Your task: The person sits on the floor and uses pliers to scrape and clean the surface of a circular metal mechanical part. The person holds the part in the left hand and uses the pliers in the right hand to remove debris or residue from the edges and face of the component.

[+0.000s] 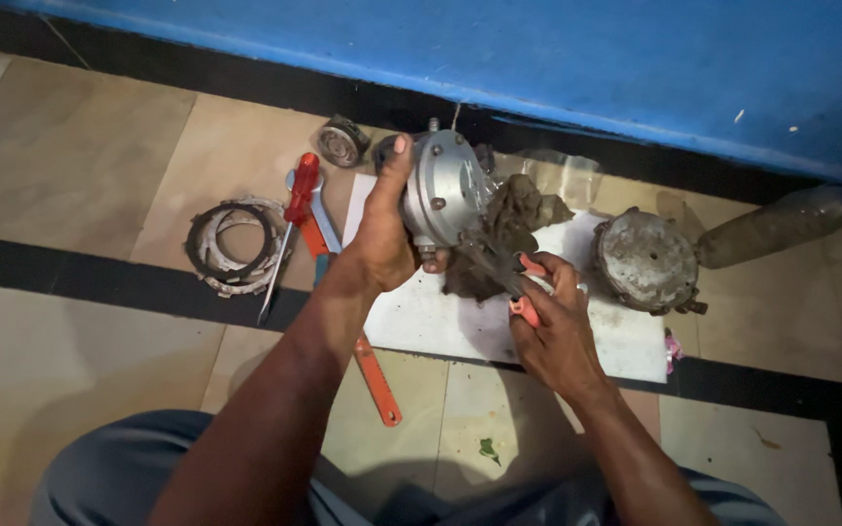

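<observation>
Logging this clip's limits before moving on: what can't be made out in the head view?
- Pliers' tips: the orange-handled pliers in the right hand vanish behind a dirty brown rag.
- Underside of the round silver metal housing: covered by the left hand and rag.
- Grey bottle: blurred, contents unclear.

red screwdriver, ring gaskets, dirty round cover

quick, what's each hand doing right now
left hand: closed on the metal housing
right hand: closed on the pliers
</observation>
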